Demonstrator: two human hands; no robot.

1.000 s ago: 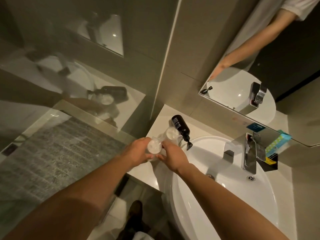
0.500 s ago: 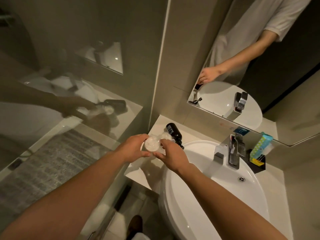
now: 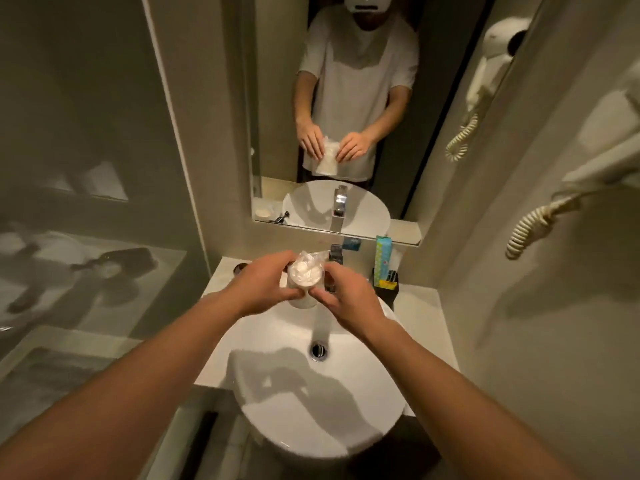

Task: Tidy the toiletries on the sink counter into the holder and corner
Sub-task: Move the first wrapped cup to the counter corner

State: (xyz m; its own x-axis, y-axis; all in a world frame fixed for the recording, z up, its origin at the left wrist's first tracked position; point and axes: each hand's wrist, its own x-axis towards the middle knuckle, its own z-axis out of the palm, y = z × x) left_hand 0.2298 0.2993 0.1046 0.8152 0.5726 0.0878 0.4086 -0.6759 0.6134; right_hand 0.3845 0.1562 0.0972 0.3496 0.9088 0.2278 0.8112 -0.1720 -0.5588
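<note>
A big mirror (image 3: 332,109) hangs on the wall over the sink. In it you can see a person in a white shirt, holding something white in both hands.

Below it is a round white sink (image 3: 322,386). It sticks out past the front of the pale desk (image 3: 420,306). The drain (image 3: 318,350) is in the middle of the bowl. A shiny tap (image 3: 335,255) stands at the back of the sink, mostly hidden behind the hands.

On the right wall hangs a white hair dryer (image 3: 498,53) with a curly cord.

Two bare arms reach in from the bottom. Both hands meet over the back part of the sink. The left hand (image 3: 265,289) and the right hand (image 3: 349,299) are both closed around a clear plastic cup (image 3: 304,284). The left hand holds its left side and the right hand holds its right side. The cup is up in the air, not on the desk. It has a crinkly clear wrap on top and something white inside.

At the back right of the desk stands a small black holder (image 3: 388,285). A tall green and blue pack (image 3: 382,259) sticks up out of it, and something yellow sits low in it.

At the back left corner of the desk, just beside the left hand, is a small dark round thing (image 3: 240,268). It is too dark to tell what it is.
</note>
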